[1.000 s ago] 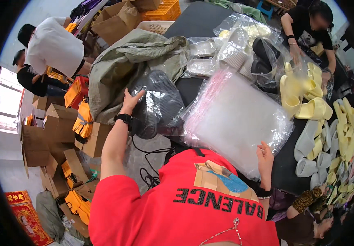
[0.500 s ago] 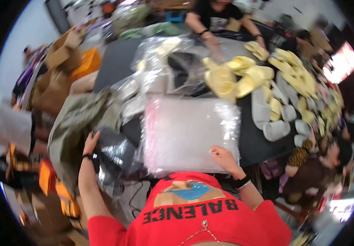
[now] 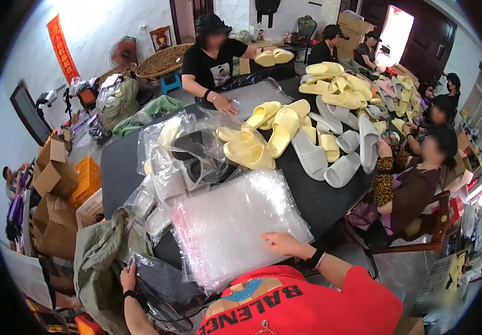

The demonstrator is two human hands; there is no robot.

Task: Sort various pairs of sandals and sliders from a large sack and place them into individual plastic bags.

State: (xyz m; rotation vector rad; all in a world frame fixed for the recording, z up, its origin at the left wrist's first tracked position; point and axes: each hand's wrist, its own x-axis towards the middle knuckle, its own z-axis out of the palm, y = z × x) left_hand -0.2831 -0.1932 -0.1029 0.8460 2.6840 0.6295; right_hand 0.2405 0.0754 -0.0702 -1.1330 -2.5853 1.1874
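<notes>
Low at the left, my left hand point(image 3: 129, 277) is closed on the edge of a clear plastic bag point(image 3: 165, 287) with something dark grey inside. This bag hangs by the table's near edge, beside an olive-green sack point(image 3: 102, 254). My right hand point(image 3: 286, 244), fingers curled, rests over the near right part of a stack of clear plastic bags point(image 3: 238, 218); whether it pinches a sheet is hidden. Beyond the stack lie bagged slippers point(image 3: 169, 186), some dark, some pale. Loose yellow slippers point(image 3: 285, 128) and grey slippers point(image 3: 310, 156) are heaped farther right.
A co-worker point(image 3: 216, 61) across the dark table point(image 3: 121, 184) holds a pair of yellow slippers point(image 3: 274, 57). Another co-worker point(image 3: 419, 173) sits at the right, touching a grey slipper. Cardboard boxes point(image 3: 54, 223) and an orange crate point(image 3: 86, 181) stand at the left.
The view has swung upward and sharpened, showing more of the room. The far co-worker now holds yellow slippers up. My left hand stays at the bag and my right hand over the stack.
</notes>
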